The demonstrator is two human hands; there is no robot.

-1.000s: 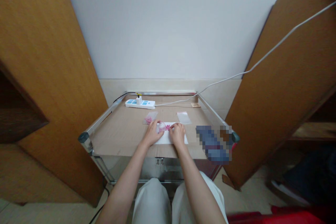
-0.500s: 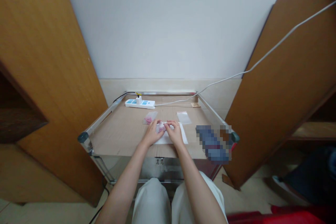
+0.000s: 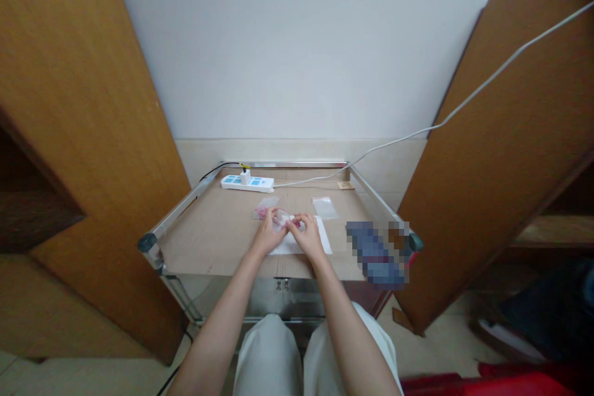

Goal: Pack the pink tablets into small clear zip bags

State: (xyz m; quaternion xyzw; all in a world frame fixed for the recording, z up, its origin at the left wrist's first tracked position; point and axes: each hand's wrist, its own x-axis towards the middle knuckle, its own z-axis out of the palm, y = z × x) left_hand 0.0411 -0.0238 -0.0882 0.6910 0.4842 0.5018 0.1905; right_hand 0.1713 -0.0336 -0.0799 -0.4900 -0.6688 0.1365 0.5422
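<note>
My left hand (image 3: 266, 234) and my right hand (image 3: 309, 235) meet over a white sheet (image 3: 325, 240) on the brown table top (image 3: 218, 229). Both pinch a small clear bag (image 3: 281, 218) that holds pink beads, lifted slightly above the sheet. The fingers of each hand are closed on the bag's edges. Just beyond my left hand lies another small clear bag with pink bits (image 3: 263, 208). An empty clear bag (image 3: 324, 206) lies beyond my right hand.
A white power strip (image 3: 247, 182) with a plug and cable lies at the table's far edge. A blurred blue object (image 3: 375, 250) sits at the right front corner. Brown wooden boards (image 3: 69, 105) lean on both sides. A metal rail (image 3: 171, 213) frames the table.
The pink beads that lay between my hands on the sheet are now inside the small clear bag. Both hands have shifted slightly away from me and lifted the bag.
</note>
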